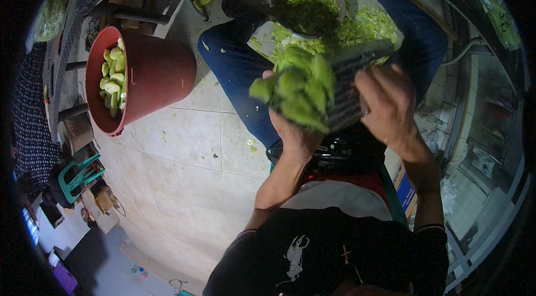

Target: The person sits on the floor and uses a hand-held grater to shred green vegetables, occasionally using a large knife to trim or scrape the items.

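Observation:
My left hand [296, 138] cups several light green, peeled vegetable pieces [298, 92] bunched together above my lap; the pieces hide most of its fingers. My right hand [386, 100] is closed in a fist beside them. Between the hands is a dark, flat, blade-like tool [357, 81], smeared by motion; its exact kind and its handle cannot be made out. Beyond the hands, a round bowl [341, 3] holds green slices and larger chunks, partly in shadow. Thin green shavings [377, 23] lie heaped on the floor around it.
A red bucket [162, 73] lies at the left, its mouth showing pale green peeled vegetables [114, 75]. My legs in blue jeans [231, 53] flank the bowl. Dark metal frames [61, 67] stand on both sides. A green plastic chair [81, 176] is farther left.

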Demonstrator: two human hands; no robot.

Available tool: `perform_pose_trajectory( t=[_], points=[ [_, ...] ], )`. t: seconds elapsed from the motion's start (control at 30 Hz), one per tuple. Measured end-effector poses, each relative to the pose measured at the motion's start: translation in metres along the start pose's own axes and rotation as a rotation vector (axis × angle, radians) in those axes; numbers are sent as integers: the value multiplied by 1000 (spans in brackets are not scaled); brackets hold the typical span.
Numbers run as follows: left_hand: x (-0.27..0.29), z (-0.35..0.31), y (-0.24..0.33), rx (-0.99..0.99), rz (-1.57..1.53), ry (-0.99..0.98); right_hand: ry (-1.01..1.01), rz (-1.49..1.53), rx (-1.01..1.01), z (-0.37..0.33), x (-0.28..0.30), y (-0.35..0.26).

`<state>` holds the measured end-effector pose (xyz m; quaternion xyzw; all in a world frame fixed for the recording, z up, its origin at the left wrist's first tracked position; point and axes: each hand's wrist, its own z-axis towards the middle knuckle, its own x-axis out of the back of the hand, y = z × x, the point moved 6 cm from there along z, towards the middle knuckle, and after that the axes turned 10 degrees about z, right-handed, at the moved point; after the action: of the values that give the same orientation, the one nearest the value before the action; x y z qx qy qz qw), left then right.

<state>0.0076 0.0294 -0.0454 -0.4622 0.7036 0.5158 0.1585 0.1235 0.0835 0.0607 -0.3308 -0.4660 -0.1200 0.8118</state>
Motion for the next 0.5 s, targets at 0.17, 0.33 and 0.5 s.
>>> perform_pose_trajectory(
  t=[0.17, 0.33, 0.5],
  points=[
    [-7, 6, 5, -4, -128, -6, 13, 66, -87, 8, -9, 26],
    [-12, 12, 15, -54, 79, 16, -41, 218, -296, 9, -13, 62],
    [-17, 14, 18, -7, 54, -45, -36, 121, -411, 3, 4, 87]
  ],
)
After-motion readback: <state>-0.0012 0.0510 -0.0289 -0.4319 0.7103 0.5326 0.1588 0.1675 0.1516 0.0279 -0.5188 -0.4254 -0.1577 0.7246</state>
